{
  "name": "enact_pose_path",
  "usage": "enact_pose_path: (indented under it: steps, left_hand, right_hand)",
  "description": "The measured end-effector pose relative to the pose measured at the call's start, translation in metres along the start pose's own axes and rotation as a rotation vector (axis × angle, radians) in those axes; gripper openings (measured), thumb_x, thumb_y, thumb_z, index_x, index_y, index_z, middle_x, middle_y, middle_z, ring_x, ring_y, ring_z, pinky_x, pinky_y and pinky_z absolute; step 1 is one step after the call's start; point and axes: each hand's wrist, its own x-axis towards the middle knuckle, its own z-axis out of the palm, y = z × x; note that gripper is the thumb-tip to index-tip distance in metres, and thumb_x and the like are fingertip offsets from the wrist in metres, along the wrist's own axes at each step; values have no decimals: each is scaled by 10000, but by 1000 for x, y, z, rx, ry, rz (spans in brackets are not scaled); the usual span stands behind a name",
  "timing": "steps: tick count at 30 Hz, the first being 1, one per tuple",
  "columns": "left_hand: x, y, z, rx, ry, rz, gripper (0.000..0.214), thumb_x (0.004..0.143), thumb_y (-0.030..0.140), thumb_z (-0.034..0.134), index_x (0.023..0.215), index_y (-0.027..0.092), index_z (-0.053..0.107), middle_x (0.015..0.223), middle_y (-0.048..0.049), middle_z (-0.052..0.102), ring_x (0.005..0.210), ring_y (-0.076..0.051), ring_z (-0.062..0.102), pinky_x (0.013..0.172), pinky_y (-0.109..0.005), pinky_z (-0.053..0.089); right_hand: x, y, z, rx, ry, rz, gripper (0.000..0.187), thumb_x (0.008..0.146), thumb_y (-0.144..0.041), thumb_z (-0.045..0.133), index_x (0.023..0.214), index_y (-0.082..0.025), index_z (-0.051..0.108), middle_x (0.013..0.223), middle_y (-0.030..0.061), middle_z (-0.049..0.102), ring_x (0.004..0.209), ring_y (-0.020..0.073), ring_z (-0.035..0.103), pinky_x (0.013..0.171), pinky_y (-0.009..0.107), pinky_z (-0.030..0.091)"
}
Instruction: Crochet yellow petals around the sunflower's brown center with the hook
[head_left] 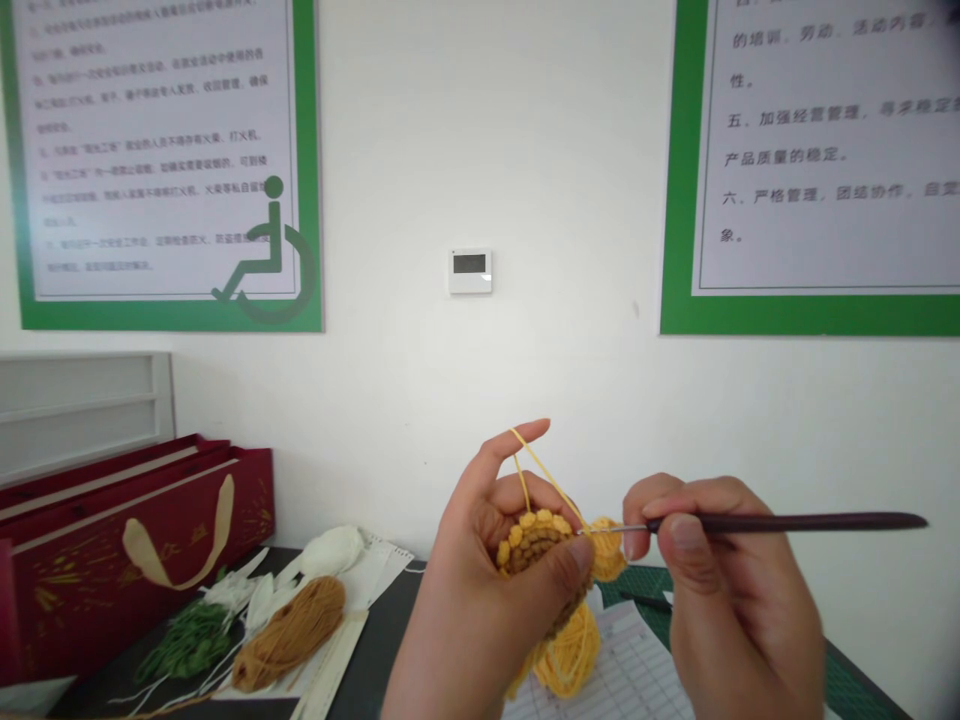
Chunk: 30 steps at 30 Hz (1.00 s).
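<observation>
Wheelchair sign (275, 235), left poster (161, 160) — “产品质量的稳定” (784, 157), right poster (817, 260)

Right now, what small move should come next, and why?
Probably catch the yellow yarn with the crochet hook in the right hand: the hook's metal end sits at the edge of the crocheted piece, and the yarn slants down to it from a raised finger of the left hand.

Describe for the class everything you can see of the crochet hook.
The crochet hook has a long, dark, smooth-looking handle, narrowing at its free end, and a thin, silvery shaft that looks like metal. It is held nearly level, with the handle's free end toward the picture's right. The right hand pinches it between thumb and fingers near where handle meets shaft. The shaft reaches the yellow-and-brown crochet piece by the left hand's thumb; its tip is too small to make out.
</observation>
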Motion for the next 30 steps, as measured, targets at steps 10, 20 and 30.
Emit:
enact_pose_path:
  steps: [10, 20, 30]
  left_hand:
    - [2, 0, -2, 26, -6, 58, 721, 747, 158, 844, 1385, 239, 520, 807, 15, 631, 666, -110, 546, 614, -241, 429]
    - [0, 2, 0, 11, 9, 14, 728, 749, 158, 848, 1385, 263, 510, 810, 22, 636, 646, -104, 545, 566, -226, 403]
    - [0, 4, 0, -31, 5, -25, 737, 716, 188, 887, 1358, 258, 531, 789, 19, 636, 622, -106, 542, 525, -216, 391]
  right_hand:
    - [8, 4, -2, 104, -10, 171, 231, 1024, -331, 539, 829, -223, 600, 719, -16, 580, 680, 113, 541, 641, 234, 455]
    - [4, -5, -2, -29, 2, -161, 102, 1000, -172, 535, 982, -228, 618, 732, -7, 611, 709, 147, 595, 616, 296, 482]
    - [11, -11, -8, -65, -73, -277, 74, 970, -205, 596, 1008, -234, 652, 697, 8, 642, 698, 186, 604, 613, 365, 468]
